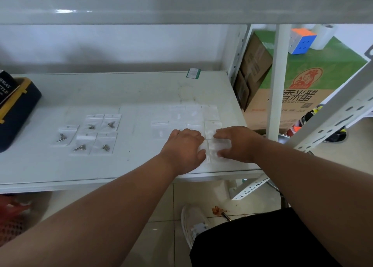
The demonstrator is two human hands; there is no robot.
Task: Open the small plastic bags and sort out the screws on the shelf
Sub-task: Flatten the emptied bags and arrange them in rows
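A white shelf carries two groups of small clear plastic bags. On the left lie several bags with metal screws inside. On the right lie several flat bags with no visible screws. Near the front right edge, one small plastic bag sits between my hands. My left hand has curled fingers and its thumb pinches the bag's left edge. My right hand arches over the bag's right side with the thumb on it. I cannot see any contents in this bag.
A dark blue and yellow case stands at the shelf's left end. A green-edged card lies at the back. A white upright post borders the right, with a cardboard box and a puzzle cube beyond. An upper shelf board hangs overhead.
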